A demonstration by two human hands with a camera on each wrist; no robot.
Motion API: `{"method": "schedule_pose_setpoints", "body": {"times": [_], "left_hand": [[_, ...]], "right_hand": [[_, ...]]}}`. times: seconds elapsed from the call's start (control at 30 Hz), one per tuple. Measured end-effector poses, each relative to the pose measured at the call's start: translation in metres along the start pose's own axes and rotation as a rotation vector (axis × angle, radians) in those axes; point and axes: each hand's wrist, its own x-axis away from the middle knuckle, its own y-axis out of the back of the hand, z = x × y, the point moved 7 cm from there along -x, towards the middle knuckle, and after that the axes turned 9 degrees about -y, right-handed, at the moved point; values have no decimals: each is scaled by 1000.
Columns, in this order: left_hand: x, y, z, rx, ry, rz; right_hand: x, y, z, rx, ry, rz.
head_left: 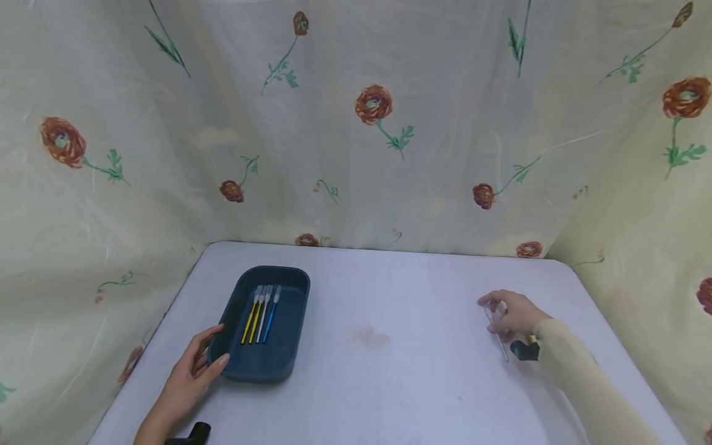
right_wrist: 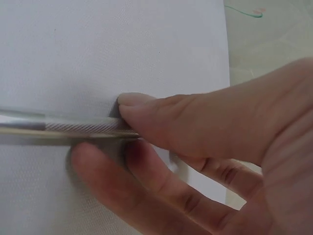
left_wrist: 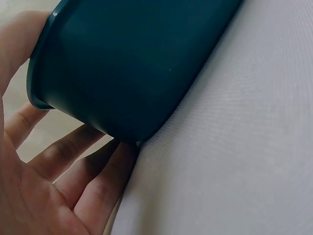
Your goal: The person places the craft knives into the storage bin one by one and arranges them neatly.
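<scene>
At the left of the table, my left hand [head_left: 186, 374] grips the near-left corner of a dark teal tray [head_left: 282, 352]. In the left wrist view its thumb lies over the rim and the other fingers are against the outer wall [left_wrist: 127, 73]. Inside the tray, several slim craft knives with clear caps lie side by side: two yellow [head_left: 253, 318], one silver [head_left: 263, 318] and one blue [head_left: 271, 318]. Over at the right, my right hand [head_left: 517, 314] pinches a silver craft knife [head_left: 503, 347] between thumb and fingers; its knurled grip [right_wrist: 80, 125] shows in the right wrist view.
A white-covered table [head_left: 389, 383] carries everything, with a faint brownish stain [head_left: 371, 337] near its middle. Flower-printed curtains [head_left: 423, 204] hang behind it and along both sides.
</scene>
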Motion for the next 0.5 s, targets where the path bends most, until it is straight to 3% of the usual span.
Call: {"method": "schedule_pose_setpoints", "body": {"times": [0.2, 0.5], "left_hand": [[0, -1, 1, 16, 28, 12], [-1, 0, -1, 15, 1, 14]], "right_hand": [[3, 1, 2, 6, 31, -30], [7, 5, 4, -10, 68, -74]]}}
